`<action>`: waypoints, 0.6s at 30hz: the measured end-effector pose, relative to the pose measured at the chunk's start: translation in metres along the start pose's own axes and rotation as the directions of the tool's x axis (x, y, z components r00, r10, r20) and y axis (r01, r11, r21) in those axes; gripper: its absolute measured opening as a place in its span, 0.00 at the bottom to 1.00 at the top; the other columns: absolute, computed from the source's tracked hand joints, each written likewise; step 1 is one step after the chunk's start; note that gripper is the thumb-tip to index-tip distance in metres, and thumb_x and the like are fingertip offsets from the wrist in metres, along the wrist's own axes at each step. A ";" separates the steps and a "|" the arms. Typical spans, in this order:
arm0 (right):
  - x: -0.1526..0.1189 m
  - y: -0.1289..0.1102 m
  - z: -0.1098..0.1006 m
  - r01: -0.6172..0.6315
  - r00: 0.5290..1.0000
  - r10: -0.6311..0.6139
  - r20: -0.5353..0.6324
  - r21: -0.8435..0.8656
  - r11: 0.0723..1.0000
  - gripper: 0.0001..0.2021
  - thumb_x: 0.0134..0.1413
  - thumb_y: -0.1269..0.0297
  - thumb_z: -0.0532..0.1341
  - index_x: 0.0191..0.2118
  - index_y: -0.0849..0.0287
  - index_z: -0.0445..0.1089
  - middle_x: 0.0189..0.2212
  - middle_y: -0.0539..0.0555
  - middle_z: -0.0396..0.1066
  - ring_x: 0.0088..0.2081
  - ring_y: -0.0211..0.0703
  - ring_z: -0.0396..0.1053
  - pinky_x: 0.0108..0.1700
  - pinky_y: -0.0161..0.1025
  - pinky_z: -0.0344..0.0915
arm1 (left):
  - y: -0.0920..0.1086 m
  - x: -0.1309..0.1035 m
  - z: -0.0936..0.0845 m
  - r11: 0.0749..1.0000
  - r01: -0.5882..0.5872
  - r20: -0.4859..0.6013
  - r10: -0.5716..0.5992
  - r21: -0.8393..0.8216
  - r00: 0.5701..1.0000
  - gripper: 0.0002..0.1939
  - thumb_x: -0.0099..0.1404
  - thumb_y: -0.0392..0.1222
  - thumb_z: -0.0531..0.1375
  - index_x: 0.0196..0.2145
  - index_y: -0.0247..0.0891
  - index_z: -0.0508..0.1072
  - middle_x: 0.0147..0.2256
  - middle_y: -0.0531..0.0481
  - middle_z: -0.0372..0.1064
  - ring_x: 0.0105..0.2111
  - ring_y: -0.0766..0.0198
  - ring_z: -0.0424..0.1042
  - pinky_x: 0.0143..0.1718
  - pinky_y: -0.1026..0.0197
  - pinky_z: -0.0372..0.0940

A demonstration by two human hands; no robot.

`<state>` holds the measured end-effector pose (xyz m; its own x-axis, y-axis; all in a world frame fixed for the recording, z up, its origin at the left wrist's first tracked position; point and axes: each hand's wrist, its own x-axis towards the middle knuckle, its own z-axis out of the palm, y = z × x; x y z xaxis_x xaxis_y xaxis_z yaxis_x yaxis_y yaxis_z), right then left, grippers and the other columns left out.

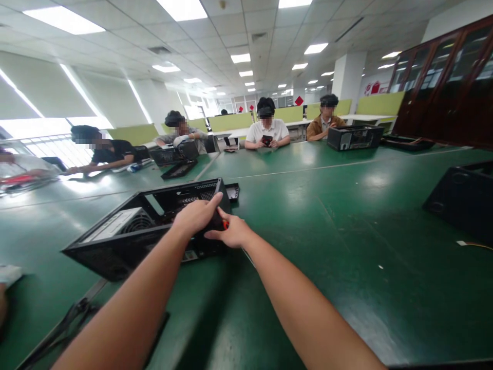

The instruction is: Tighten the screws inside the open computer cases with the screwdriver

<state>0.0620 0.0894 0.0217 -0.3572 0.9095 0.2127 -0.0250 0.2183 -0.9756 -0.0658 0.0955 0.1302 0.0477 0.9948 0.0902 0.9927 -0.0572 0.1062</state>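
Observation:
A black computer case (pixel 142 252) lies with its open side up on the green table, tilted slightly in my view. Inside it, a power supply with a round fan (pixel 140 222) shows at the left end. My left hand (pixel 196 216) is closed over the case's near right corner, thumb up along the edge. Close beside it, my right hand (pixel 230 232) is closed at the same corner. A bit of a red and black object (pixel 225 224) shows between its fingers; its kind is hidden. The fingertips of both hands are partly out of sight.
The green table (pixel 308 216) stretches ahead. Behind the case lies a small black part (pixel 233 191). At right stand a dark case panel (pixel 462 200) and a cable with a white connector (pixel 461 243). Co-workers sit opposite with other computer cases (pixel 354 137). Black straps (pixel 73 318) lie lower left.

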 end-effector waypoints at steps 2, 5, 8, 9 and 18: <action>0.000 0.004 0.005 -0.058 0.997 0.056 0.056 0.032 0.998 0.61 0.29 0.59 0.78 0.70 0.51 0.45 0.58 0.57 0.67 0.59 0.54 0.64 0.60 0.51 0.59 | -0.007 -0.001 0.003 0.995 0.085 -0.072 -0.081 0.048 0.994 0.28 0.58 0.61 0.53 0.43 0.38 0.78 0.44 0.35 0.76 0.44 0.36 0.74 0.40 0.46 0.66; -0.025 0.012 -0.007 -0.155 0.984 0.148 0.104 0.064 0.986 0.67 0.29 0.60 0.78 0.71 0.55 0.36 0.59 0.65 0.66 0.57 0.56 0.66 0.54 0.50 0.65 | -0.020 0.001 0.002 0.988 0.137 -0.121 -0.128 0.073 0.984 0.25 0.57 0.58 0.56 0.46 0.42 0.76 0.45 0.36 0.76 0.45 0.35 0.73 0.39 0.46 0.66; -0.067 0.010 -0.041 -0.219 0.970 0.209 0.127 0.077 0.973 0.65 0.34 0.61 0.77 0.71 0.54 0.34 0.57 0.68 0.67 0.47 0.51 0.72 0.45 0.46 0.70 | -0.036 0.004 -0.005 0.990 0.129 -0.136 -0.120 0.057 0.983 0.26 0.57 0.57 0.57 0.50 0.45 0.72 0.47 0.43 0.75 0.46 0.42 0.72 0.39 0.49 0.66; -0.082 0.007 -0.055 -0.231 0.967 0.219 0.129 0.086 0.969 0.63 0.35 0.61 0.77 0.71 0.52 0.36 0.56 0.67 0.68 0.42 0.47 0.73 0.43 0.44 0.71 | -0.043 0.004 -0.008 0.991 0.125 -0.146 -0.117 0.050 0.982 0.27 0.58 0.57 0.57 0.53 0.45 0.69 0.48 0.45 0.74 0.46 0.44 0.72 0.40 0.49 0.66; -0.174 -0.003 -0.144 -0.235 0.966 0.257 -0.024 0.331 0.914 0.39 0.49 0.62 0.68 0.65 0.61 0.56 0.14 0.38 0.62 0.16 0.31 0.58 0.29 0.40 0.71 | -0.132 0.014 -0.024 0.899 0.362 -0.451 -0.223 0.248 0.864 0.32 0.56 0.60 0.57 0.54 0.40 0.66 0.55 0.39 0.67 0.53 0.42 0.66 0.48 0.45 0.66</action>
<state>0.2589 -0.0178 -0.0046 -0.3290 0.9433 -0.0443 -0.2477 -0.1315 -0.9599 -0.1984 0.1147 0.1409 -0.2303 0.8342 0.5011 0.9369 0.3292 -0.1174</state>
